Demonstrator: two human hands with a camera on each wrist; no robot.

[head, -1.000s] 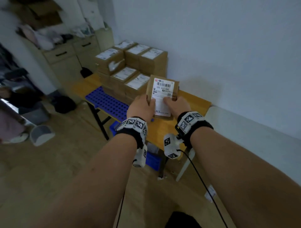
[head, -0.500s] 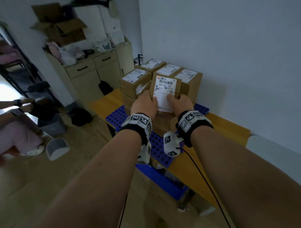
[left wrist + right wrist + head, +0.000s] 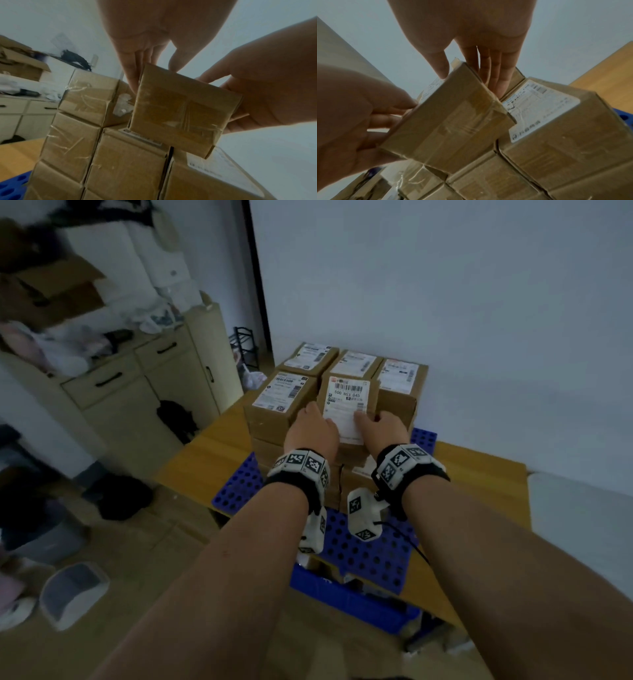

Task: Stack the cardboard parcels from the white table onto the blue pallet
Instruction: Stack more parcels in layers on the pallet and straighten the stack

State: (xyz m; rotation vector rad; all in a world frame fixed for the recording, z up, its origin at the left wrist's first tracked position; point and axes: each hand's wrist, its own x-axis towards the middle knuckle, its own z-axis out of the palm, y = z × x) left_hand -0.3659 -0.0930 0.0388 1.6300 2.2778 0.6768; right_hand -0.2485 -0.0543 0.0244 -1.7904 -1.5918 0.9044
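I hold a cardboard parcel (image 3: 347,405) with a white barcode label between both hands. My left hand (image 3: 317,419) grips its left side and my right hand (image 3: 371,419) its right side, thumbs on the label. In the left wrist view the parcel (image 3: 181,112) hangs tilted just over the stacked parcels (image 3: 123,166), with my left fingers (image 3: 135,77) along its side. The right wrist view shows the same parcel (image 3: 450,120) and my right fingers (image 3: 494,77) beside a labelled parcel (image 3: 556,121). The stack (image 3: 284,402) stands on the blue pallet (image 3: 373,553).
The pallet lies on a wooden table (image 3: 205,453) against the wall. A white table (image 3: 582,508) edge shows at the right. A blue bin (image 3: 349,601) sits under the table. Beige cabinets (image 3: 144,392) with clutter stand at the left, and a white bin (image 3: 73,590) is on the floor.
Both hands carried the parcel leftward from over the wooden table to the stack on the pallet. It now sits low in the top layer's gap, between labelled parcels.
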